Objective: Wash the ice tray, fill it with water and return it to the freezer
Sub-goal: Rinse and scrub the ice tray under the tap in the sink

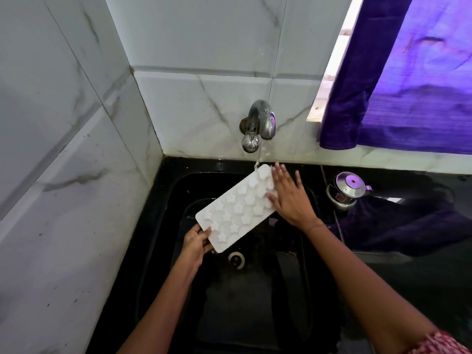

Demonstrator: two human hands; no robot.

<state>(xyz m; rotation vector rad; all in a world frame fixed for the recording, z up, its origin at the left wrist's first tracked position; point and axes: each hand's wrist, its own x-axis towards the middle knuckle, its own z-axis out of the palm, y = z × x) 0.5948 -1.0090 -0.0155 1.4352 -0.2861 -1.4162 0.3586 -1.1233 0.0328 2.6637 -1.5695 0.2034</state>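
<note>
Black sink (163,226) in a marble-tiled corner, tap (263,121) running. Over the sink, tilted under the tap's stream: white star tray (237,208). Left hand (196,241) pinching its near corner, fingers clenched on the rim. Right hand (288,198) flat on its far end, fingers spread open. Right of the sink, steel pot (344,190); above, purple curtain (408,72).

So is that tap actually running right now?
Yes, it is on. A thin stream of water falls from the tap spout onto the far end of the white ice tray held over the sink.
</note>
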